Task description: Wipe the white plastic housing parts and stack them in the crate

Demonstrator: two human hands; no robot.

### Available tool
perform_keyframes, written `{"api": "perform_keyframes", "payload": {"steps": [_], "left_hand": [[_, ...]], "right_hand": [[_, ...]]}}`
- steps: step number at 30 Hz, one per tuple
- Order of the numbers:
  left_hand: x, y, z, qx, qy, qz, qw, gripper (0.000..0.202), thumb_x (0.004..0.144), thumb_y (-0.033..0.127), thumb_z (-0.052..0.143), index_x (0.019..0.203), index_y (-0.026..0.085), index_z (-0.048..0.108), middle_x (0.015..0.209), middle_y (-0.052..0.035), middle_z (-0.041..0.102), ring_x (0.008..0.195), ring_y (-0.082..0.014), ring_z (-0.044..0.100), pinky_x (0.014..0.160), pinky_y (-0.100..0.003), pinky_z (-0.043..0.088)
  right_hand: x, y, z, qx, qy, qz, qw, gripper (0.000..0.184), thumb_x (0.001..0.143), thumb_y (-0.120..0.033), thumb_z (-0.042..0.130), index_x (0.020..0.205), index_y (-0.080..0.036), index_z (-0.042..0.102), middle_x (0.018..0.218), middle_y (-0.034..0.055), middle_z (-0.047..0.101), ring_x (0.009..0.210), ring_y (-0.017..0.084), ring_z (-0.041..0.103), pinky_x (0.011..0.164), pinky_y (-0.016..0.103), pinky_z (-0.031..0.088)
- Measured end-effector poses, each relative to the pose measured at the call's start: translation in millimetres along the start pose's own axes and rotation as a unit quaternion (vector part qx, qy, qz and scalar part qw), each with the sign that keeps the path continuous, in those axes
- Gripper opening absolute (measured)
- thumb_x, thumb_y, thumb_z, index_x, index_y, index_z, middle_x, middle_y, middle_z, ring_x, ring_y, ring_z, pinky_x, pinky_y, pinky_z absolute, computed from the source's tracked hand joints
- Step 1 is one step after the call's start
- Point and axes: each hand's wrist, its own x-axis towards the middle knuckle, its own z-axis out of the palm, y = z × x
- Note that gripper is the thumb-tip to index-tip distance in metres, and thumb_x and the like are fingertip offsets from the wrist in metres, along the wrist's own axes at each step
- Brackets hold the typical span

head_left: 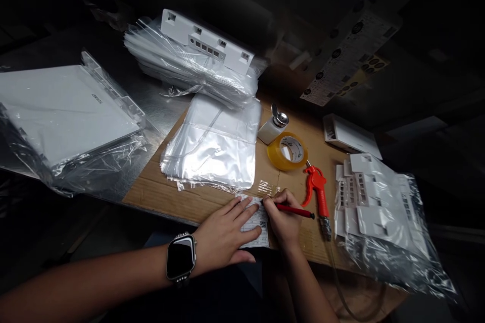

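A small white printed label (pixel 256 222) lies at the near edge of the cardboard-covered table (pixel 197 199). My left hand (pixel 225 234), with a smartwatch (pixel 181 257) on the wrist, lies flat on the label with fingers spread, holding it down. My right hand (pixel 282 214) is closed on a red pen (pixel 293 209), whose tip touches the label's upper right part.
A stack of clear plastic bags (pixel 214 144) lies behind the label. Around it are a roll of yellow tape (pixel 288 151), a small white pump bottle (pixel 273 125), a red air blow gun (pixel 320 197), bagged white devices (pixel 379 207) at right, and white devices in plastic (pixel 64 111) at left and more (pixel 206 43) at the back.
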Motion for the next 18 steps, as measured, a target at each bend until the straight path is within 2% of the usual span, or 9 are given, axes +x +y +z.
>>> {"api": "perform_keyframes", "payload": {"steps": [4,7,10,13,15,16,18], "left_hand": [[-1,-2,0.7,-0.005,-0.007,-0.004,1.0,0.056,0.095,0.064,0.051,0.132,0.023,0.059,0.154,-0.0215,0.048,0.146,-0.0402,0.041,0.12,-0.055,0.034],[-4,-5,1.4,-0.005,-0.004,-0.006,1.0,0.052,0.096,0.062,0.052,0.133,0.026,0.06,0.156,-0.019,0.047,0.146,-0.0384,0.041,0.119,-0.053,0.035],[-7,-6,2.5,0.01,0.013,0.002,1.0,0.053,0.094,0.063,0.055,0.133,0.027,0.06,0.156,-0.0178,0.048,0.145,-0.0364,0.043,0.117,-0.052,0.037],[-7,-4,1.2,0.056,0.037,0.011,0.998,0.058,0.09,0.068,0.057,0.133,0.027,0.06,0.154,-0.0166,0.049,0.144,-0.0355,0.044,0.113,-0.052,0.041],[-5,-4,-1.5,0.094,0.065,0.021,0.993,0.059,0.089,0.07,0.057,0.132,0.029,0.061,0.153,-0.0145,0.051,0.142,-0.0343,0.047,0.11,-0.05,0.044],[-4,-5,-2.6,0.112,0.083,0.029,0.99,0.058,0.089,0.07,0.057,0.131,0.03,0.062,0.152,-0.0135,0.053,0.14,-0.0331,0.049,0.108,-0.048,0.046],[-3,-9,-1.5,0.144,0.115,0.052,0.981,0.058,0.088,0.072,0.056,0.127,0.03,0.064,0.148,-0.0124,0.057,0.135,-0.0311,0.053,0.103,-0.043,0.05]], "right_hand": [[5,1,-6,0.076,0.004,0.021,0.997,0.038,0.077,-0.023,0.073,0.062,-0.023,0.038,0.05,-0.0105,0.044,0.045,0.009,0.039,0.051,0.024,0.035],[9,-7,-25,0.122,0.014,0.03,0.992,0.039,0.085,-0.035,0.067,0.068,-0.025,0.033,0.045,-0.0129,0.038,0.035,0.008,0.031,0.041,0.021,0.028],[19,-25,-57,0.135,0.042,0.006,0.99,0.027,0.093,-0.044,0.062,0.084,-0.026,0.044,0.053,-0.0096,0.055,0.036,0.011,0.044,0.039,0.021,0.031],[50,-47,-87,0.029,0.098,-0.087,0.991,0.02,0.096,-0.044,0.061,0.093,-0.024,0.057,0.065,-0.0025,0.067,0.051,0.015,0.06,0.048,0.025,0.043],[84,-57,-99,-0.105,0.126,-0.16,0.973,0.016,0.094,-0.039,0.064,0.097,-0.023,0.065,0.079,0.0017,0.07,0.066,0.017,0.065,0.062,0.03,0.051],[104,-60,-102,-0.169,0.121,-0.189,0.96,0.017,0.094,-0.035,0.063,0.105,-0.023,0.066,0.092,0.0044,0.071,0.076,0.018,0.067,0.071,0.033,0.053],[147,-59,-102,-0.255,0.082,-0.23,0.936,0.037,0.094,-0.023,0.053,0.131,-0.025,0.058,0.119,0.009,0.065,0.097,0.021,0.066,0.088,0.039,0.053]]}}
